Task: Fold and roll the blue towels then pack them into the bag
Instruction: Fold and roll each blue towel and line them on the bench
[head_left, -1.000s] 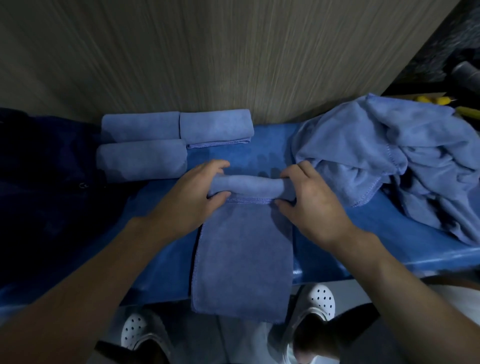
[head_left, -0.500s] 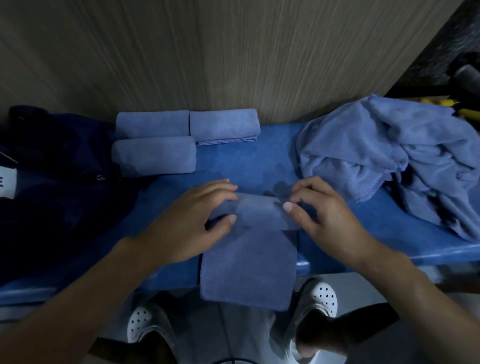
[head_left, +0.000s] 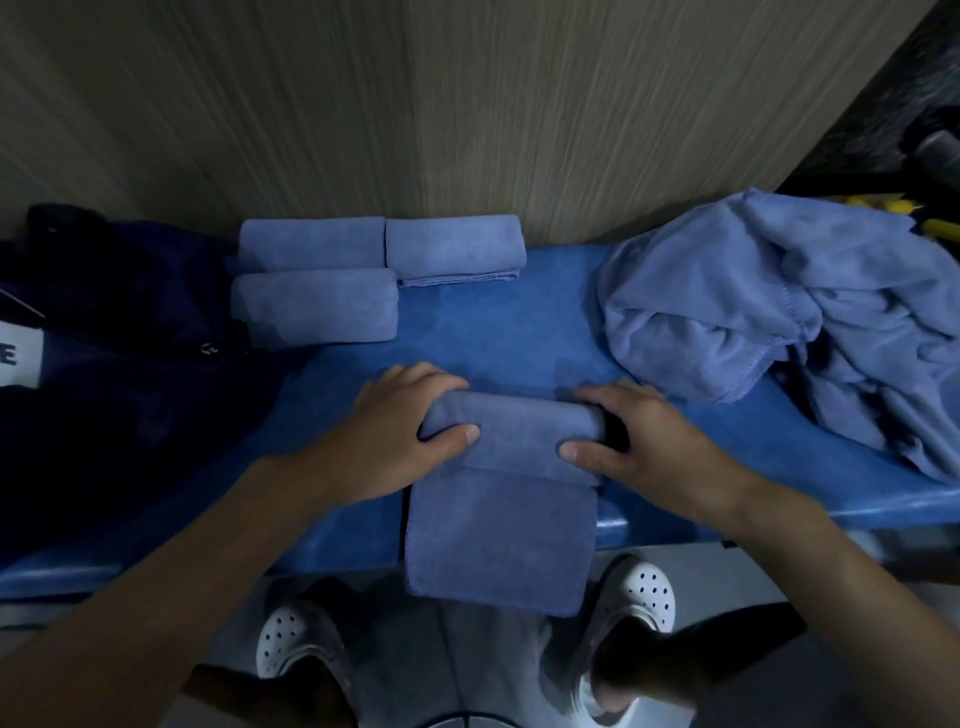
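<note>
A person's left hand (head_left: 395, 431) and right hand (head_left: 639, 441) grip the two ends of a half-rolled blue towel (head_left: 511, 431) at the middle of a blue padded bench (head_left: 493, 332). Their fingers curl together over the roll's far side and their thumbs press its near side, while the towel's unrolled tail hangs over the bench's front edge. Three rolled towels (head_left: 311, 306) lie at the bench's back left, a navy bag (head_left: 130, 338) at its left end, and a heap of loose towels (head_left: 753, 301) at its right end.

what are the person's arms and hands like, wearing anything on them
The left hand and right hand are bare: no gloves, rings or watch visible. The left forearm and right forearm are uncovered, with no sleeves in view. Dim light could hide small marks.
</note>
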